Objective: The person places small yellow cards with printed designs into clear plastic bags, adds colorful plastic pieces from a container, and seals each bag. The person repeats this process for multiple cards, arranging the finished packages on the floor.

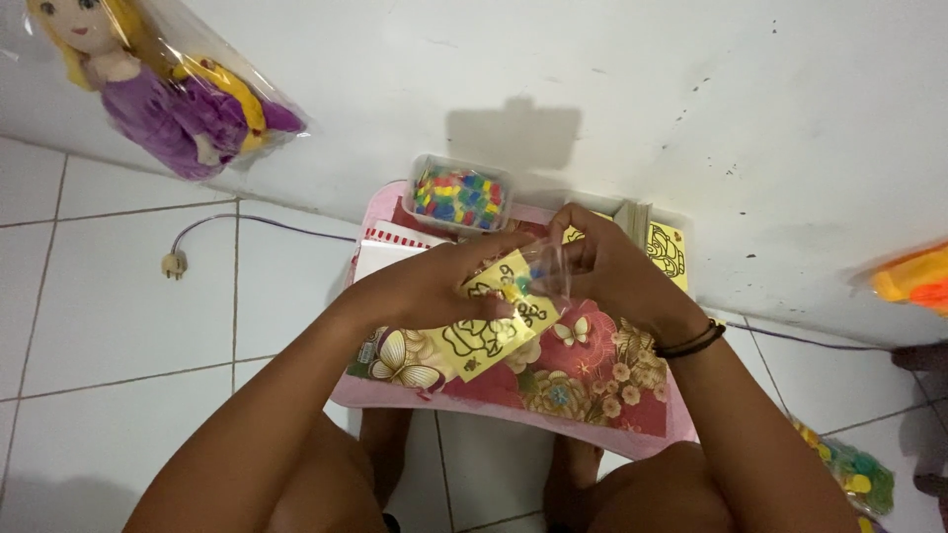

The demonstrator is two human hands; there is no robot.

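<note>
My left hand (434, 286) holds a yellow card with black line drawings (489, 331) over a small pink table (513, 415) covered with a red floral sheet. My right hand (602, 262), with black bands at the wrist, grips a small clear plastic bag (546, 271) against the card's upper edge. Both hands meet above the middle of the table.
A clear tub of coloured bits (461, 194) stands at the table's far edge by the white wall. More yellow cards (667, 252) lean at the right. A bagged doll in a purple dress (168, 89) hangs on the wall; a plug and cable (175, 264) lie on the tiled floor.
</note>
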